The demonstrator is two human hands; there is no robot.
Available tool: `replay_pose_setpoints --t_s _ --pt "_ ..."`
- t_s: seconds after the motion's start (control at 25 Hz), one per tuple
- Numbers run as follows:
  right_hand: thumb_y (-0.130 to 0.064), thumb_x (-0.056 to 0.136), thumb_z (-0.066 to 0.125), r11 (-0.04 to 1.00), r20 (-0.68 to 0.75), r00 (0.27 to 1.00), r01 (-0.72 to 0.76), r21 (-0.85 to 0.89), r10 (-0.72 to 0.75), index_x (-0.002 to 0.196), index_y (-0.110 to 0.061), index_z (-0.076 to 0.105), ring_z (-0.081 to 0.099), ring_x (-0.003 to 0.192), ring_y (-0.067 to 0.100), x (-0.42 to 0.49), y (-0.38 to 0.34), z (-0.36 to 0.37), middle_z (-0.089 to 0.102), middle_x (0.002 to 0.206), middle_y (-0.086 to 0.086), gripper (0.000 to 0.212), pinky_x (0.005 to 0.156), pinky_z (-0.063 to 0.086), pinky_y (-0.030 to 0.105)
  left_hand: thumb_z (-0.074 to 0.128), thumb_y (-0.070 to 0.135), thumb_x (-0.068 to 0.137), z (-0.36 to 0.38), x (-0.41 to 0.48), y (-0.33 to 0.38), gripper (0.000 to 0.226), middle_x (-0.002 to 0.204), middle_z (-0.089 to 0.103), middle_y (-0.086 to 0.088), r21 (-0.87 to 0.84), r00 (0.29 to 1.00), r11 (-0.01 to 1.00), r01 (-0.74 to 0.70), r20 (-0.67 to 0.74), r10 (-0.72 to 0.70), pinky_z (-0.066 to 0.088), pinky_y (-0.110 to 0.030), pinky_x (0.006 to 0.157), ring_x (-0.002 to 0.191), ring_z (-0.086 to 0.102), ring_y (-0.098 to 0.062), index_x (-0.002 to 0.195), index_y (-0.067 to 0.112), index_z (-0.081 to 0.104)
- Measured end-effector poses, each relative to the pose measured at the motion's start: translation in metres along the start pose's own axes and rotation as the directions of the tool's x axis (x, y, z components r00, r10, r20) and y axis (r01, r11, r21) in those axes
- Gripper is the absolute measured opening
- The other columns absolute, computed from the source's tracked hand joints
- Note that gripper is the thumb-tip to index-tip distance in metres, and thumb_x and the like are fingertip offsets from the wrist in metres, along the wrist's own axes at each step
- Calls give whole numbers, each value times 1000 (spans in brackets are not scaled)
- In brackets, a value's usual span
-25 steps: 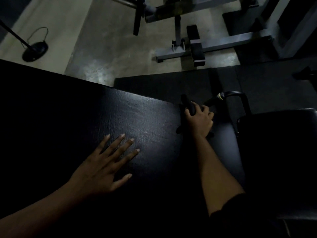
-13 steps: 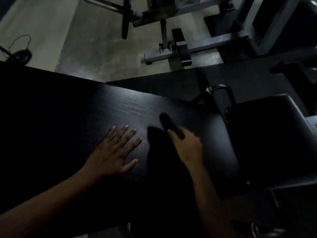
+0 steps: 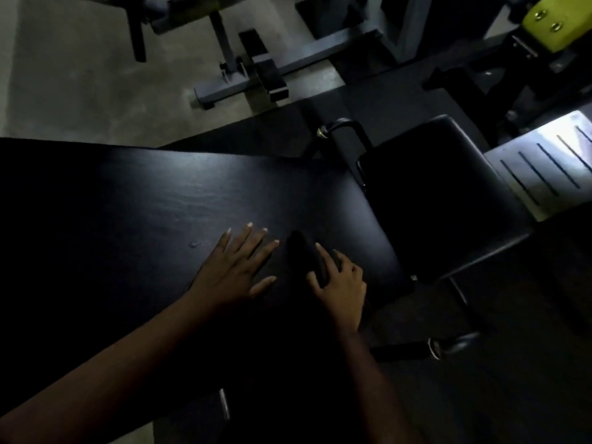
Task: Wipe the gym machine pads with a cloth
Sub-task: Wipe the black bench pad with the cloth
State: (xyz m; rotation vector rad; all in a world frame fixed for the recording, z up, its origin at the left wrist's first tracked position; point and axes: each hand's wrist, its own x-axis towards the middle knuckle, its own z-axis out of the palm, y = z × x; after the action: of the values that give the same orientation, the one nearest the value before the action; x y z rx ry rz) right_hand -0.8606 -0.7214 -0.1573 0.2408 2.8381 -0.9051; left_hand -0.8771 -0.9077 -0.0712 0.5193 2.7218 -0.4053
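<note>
Right hand (image 3: 339,280) pinches a dark cloth (image 3: 304,251) beside the flat, spread left hand (image 3: 234,267); bunched, it could skip the bench pad (image 3: 160,200) beyond.

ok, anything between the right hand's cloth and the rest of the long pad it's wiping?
Only the left hand: it lies flat on the long pad, just left of the dark cloth under the right hand. Beyond it, the pad surface shows nothing else. The seat pad to the right also looks bare.
</note>
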Motion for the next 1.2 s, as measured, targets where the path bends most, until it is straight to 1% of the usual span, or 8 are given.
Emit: replay_pose_setpoints --t_s 0.16,0.32,0.48,0.56,0.64,0.72,0.8,1.2 --pt "-46 84 51 981 -45 981 -193 -38 191 136 -42 40 41 121 29 38 59 0 47 137 3 53 96 37 44 15 60 90 13 8 3 67 130 59 -9 44 999 999 -16 30 15 32 -50 105 125 51 -30 124 22 58" --pt "-46 87 48 918 -17 921 -389 -84 389 137 -41 37 38 122 33 80 104 -3 41 137 8 51 99 33 46 5 61 90 16 8 4 74 134 56 -10 34 1000 999 -1 0 1 23 -49 106 130 44 -30 127 21 55" --pt "-39 89 49 905 11 905 -424 15 424 134 -30 45 46 116 38 106 110 -20 48 130 16 46 93 41 43 5 61 90 13 8 4 74 137 53 -11 4 1000 1000 1 2 -1 22 -50 107 132 31 -28 129 21 54" --pt "-37 86 52 942 36 955 -296 159 295 130 -28 51 54 112 35 98 75 -27 56 123 15 44 90 45 39 5 61 90 12 8 4 74 139 51 -11 7 1000 1000 4 30 -5 20 -50 108 133 30 -27 132 21 51" --pt "-43 80 49 978 29 999 14 210 -20 131 -33 50 56 110 29 69 18 -18 59 124 8 52 91 46 37 6 61 90 12 8 4 74 141 49 -11 6 999 1000 3 53 -4 16 -49 111 135 29 -27 132 20 50" --pt "-51 72 43 953 -4 954 300 31 -300 132 -41 45 55 106 24 37 -23 1 59 126 3 60 85 48 37 8 61 90 11 6 5 74 140 49 -13 10 997 1000 13 74 -14 16 -50 112 136 31 -28 130 18 53" --pt "-55 70 41 933 24 933 360 -26 -360 129 -43 47 50 105 21 53 -21 12 59 127 0 61 79 48 37 11 60 91 10 5 5 70 142 47 -12 35 997 999 16 74 -19 19 -51 112 136 33 -28 132 19 50" --pt "-43 90 48 979 62 982 -174 -104 181 140 -42 32 37 123 35 187 99 14 40 141 9 53 99 35 48 18 59 90 8 6 7 65 147 41 -9 73 1000 997 -2 23 0 24 -53 109 138 33 -28 138 23 43"
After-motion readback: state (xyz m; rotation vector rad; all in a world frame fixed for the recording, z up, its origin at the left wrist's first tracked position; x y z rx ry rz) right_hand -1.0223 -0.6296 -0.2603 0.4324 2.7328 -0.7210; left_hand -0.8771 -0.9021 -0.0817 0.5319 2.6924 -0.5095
